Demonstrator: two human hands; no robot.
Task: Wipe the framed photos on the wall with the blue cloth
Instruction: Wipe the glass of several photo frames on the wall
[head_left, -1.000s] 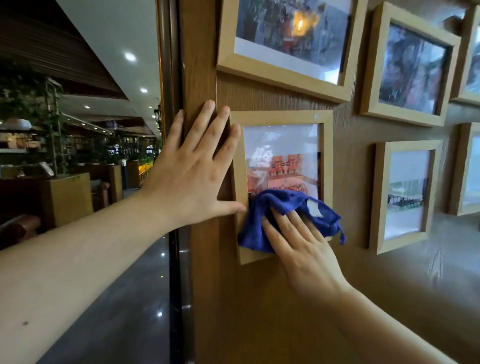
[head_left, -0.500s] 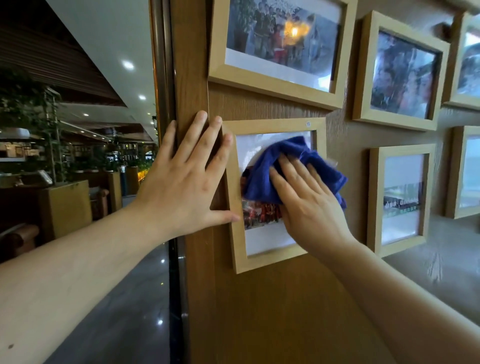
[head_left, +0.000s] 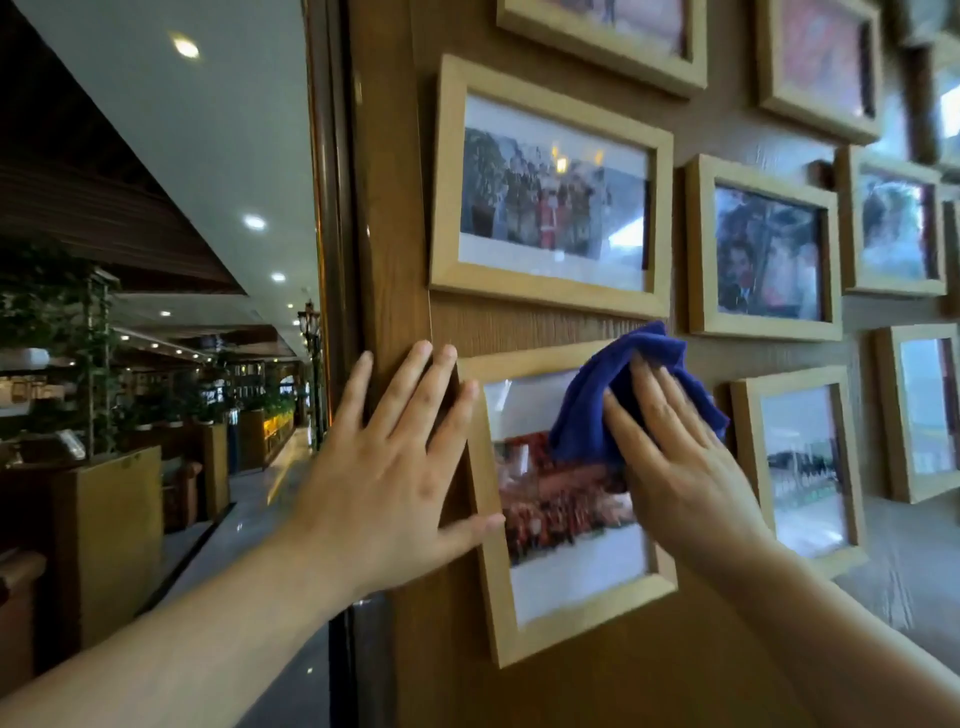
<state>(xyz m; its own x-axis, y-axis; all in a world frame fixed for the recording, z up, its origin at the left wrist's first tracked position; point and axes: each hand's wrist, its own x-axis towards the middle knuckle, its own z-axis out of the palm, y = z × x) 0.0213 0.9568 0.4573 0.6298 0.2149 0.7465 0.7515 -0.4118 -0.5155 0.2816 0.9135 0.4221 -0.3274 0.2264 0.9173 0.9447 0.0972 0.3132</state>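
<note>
A small light-wood framed photo hangs low on the brown wooden wall. My right hand presses the blue cloth flat against the frame's upper right corner, and the cloth spills over the top edge. My left hand lies flat with fingers spread on the wall and the frame's left edge, thumb on the glass. Just above hangs a wider framed photo.
Several more framed photos hang to the right, among them one at mid height and one beside the cloth. The wall's left edge borders a dim hall with planters and a glossy floor.
My right hand has carried the cloth from the bottom of the small frame up to its top right corner. The view has tilted up. My left hand has stayed on the frame's left edge.
</note>
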